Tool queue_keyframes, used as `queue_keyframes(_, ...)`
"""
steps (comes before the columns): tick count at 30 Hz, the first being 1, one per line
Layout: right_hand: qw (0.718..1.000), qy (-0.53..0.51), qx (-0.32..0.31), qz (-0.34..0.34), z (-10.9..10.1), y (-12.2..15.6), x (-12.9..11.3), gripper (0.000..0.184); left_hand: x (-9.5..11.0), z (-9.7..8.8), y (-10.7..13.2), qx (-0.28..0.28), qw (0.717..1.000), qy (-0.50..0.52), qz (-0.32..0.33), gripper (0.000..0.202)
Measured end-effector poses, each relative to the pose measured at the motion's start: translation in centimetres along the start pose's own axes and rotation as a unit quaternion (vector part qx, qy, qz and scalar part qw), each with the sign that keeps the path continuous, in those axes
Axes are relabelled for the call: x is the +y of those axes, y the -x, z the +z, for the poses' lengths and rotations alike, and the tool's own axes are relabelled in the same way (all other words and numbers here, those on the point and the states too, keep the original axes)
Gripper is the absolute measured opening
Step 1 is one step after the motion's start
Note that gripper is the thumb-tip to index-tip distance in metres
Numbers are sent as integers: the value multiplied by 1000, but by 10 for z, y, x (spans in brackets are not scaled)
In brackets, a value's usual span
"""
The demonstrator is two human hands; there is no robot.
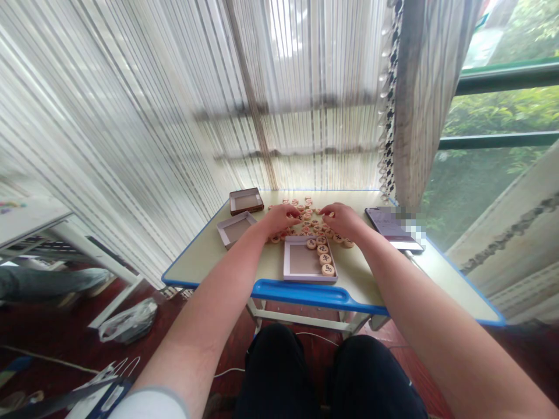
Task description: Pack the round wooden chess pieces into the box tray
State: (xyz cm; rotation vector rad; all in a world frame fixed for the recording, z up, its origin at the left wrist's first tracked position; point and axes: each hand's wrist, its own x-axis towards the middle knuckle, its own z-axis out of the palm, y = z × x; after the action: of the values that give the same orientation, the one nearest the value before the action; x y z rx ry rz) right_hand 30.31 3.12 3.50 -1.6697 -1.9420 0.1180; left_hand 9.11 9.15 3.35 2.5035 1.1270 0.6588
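Observation:
Round wooden Chinese chess pieces (308, 216) lie scattered over the middle of a small table (209, 256). My left hand (279, 219) rests on the left side of the pile with its fingers curled down onto pieces. My right hand (343, 218) is on the right side of the pile, fingers bent and pinched over pieces. Which pieces either hand grips is hidden under the fingers. In front of the pile lies a shallow white box tray (301, 262), with several pieces lined up along its right side (325, 259).
A second white tray (236, 228) and a brown box lid (246, 201) sit at the table's left. A phone (393, 228) lies at the right. The table has a blue front rim (305, 293). Striped curtains hang behind. A plastic bag (128, 320) lies on the floor at left.

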Motion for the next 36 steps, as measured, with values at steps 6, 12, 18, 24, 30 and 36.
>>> queue_keyframes(6, 993, -101, 8, 57, -20, 16, -8, 27, 22, -4, 14, -32, 998, 56, 12, 35)
queue_keyframes(12, 978, -170, 89, 83, -16, 43, -10, 31, 36, -5, 34, -38, 997, 57, 24, 36)
queue_keyframes(18, 987, -53, 134, 76, -7, 52, 17, 30, 42, 5, 42, -21, 998, 46, 38, 38)
queue_keyframes(24, 987, -49, 125, 94, -3, 48, 29, 29, 38, 12, 43, 2, 998, 19, 67, 36)
queue_keyframes(30, 989, -44, 118, 78, 0, 48, 27, 28, 38, 15, 44, 12, 998, -1, 67, 29)
queue_keyframes(36, 989, -50, 113, 77, -2, 48, 25, 28, 40, 17, 45, 2, 998, -8, 65, 30)
